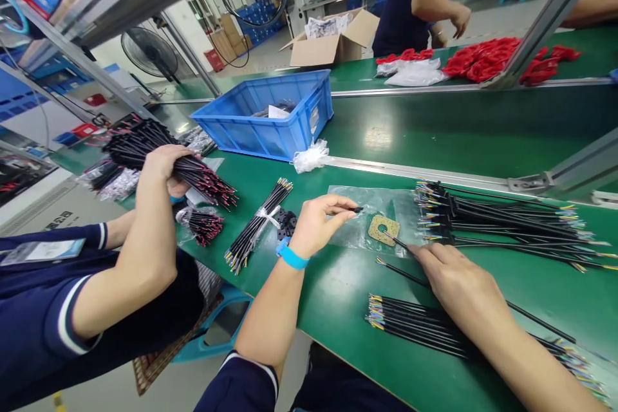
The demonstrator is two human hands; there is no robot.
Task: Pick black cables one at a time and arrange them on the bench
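Observation:
My left hand point(321, 222), a blue band on its wrist, pinches a small black piece point(357, 209) above a clear plastic bag; its exact kind is too small to tell. My right hand point(456, 273) holds a black cable point(403, 244), its bared end at a yellow soldering-type sponge point(390, 236) with a round hole. The sponge lies on the plastic bag point(350, 192). Beneath my right hand lies another loose cable point(398, 270). Nearer me is a row of black cables point(415, 328) with coloured wire ends. Beyond the right hand, cables with black connectors point(502, 212) are stacked.
Left of my left hand lie a tied cable bundle point(258, 222) and small black parts point(287, 225). A blue bin point(261, 135) stands behind them. On the left, a co-worker's hand point(167, 161) grips a thick bundle of black-red wires point(207, 183). A metal rail point(410, 174) crosses the table.

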